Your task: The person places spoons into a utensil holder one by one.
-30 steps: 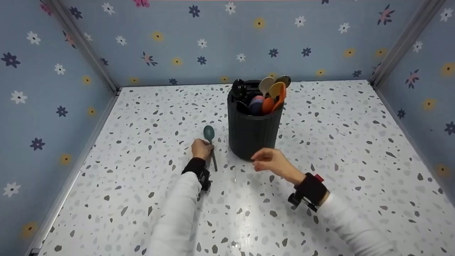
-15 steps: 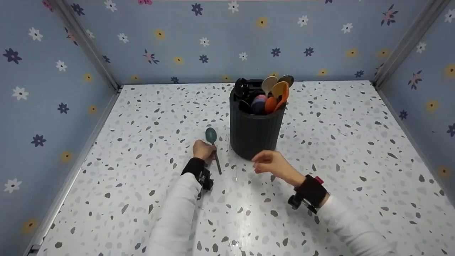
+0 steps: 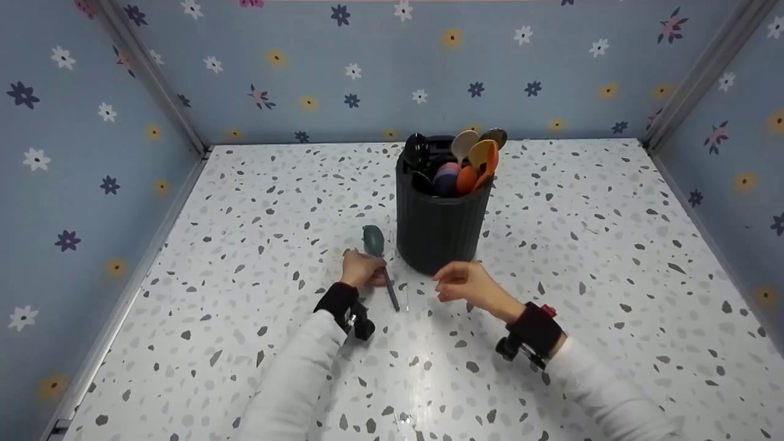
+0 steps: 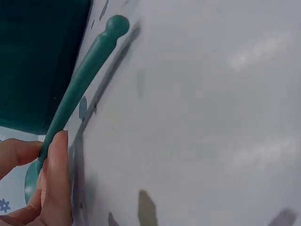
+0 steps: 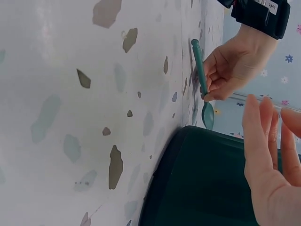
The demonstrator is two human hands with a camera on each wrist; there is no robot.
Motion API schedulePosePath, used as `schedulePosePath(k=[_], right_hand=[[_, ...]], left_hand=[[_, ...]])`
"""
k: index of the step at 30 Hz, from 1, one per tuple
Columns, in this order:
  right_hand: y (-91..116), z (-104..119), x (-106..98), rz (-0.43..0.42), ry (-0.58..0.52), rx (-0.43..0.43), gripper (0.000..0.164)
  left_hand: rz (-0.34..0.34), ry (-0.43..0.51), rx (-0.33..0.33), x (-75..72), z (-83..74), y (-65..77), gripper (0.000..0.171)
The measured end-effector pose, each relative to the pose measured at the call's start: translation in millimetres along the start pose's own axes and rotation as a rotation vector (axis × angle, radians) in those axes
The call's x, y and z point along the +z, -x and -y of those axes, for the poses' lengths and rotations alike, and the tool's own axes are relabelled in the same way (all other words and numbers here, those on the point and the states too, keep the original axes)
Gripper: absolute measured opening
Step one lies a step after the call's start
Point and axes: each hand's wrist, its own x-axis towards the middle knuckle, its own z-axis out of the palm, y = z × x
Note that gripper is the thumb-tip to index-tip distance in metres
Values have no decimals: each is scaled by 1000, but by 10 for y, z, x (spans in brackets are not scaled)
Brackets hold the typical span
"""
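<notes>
My left hand (image 3: 362,268) pinches a green spoon (image 3: 373,241) by its handle, between thumb and fingers. In the left wrist view the spoon's handle (image 4: 84,77) slants up over the table, apart from its shadow, and the bowl is partly behind the fingers. The right wrist view shows the spoon (image 5: 199,66) held off the tabletop. My right hand (image 3: 468,283) is at the front of the dark ribbed utensil holder (image 3: 438,236), fingers loosely bent with nothing between them. Whether it touches the holder I cannot tell.
Several spoons stand in the holder, among them an orange spoon (image 3: 467,180), a cream spoon (image 3: 465,144) and a black spoon (image 3: 417,150). The speckled white table (image 3: 257,202) is bounded by blue flowered panels (image 3: 343,73) at the back and sides.
My left hand has moved slightly right and toward me with the spoon, which has left the table and tilted. My right hand has hardly moved.
</notes>
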Motion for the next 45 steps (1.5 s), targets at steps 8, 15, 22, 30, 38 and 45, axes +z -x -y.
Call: schedulePosePath(k=[8, 15, 22, 30, 38, 45], right_hand=[[3, -10, 14, 13, -17, 10, 29], [-4, -35, 16, 18, -12, 9, 29], [-9, -72, 45, 39, -2, 34, 33], [-5, -109, 82, 55, 41, 36, 33], [3, -125, 131, 71, 20, 39, 31], [17, -121, 138, 73, 33, 38, 31]], left_hand=[[36, 52, 32, 121, -53, 197, 12], [51, 129, 65, 192, -81, 326, 17], [63, 176, 89, 240, -89, 453, 18], [72, 215, 111, 297, -97, 588, 17], [89, 223, 121, 347, -108, 675, 21], [106, 238, 140, 353, -111, 734, 22]])
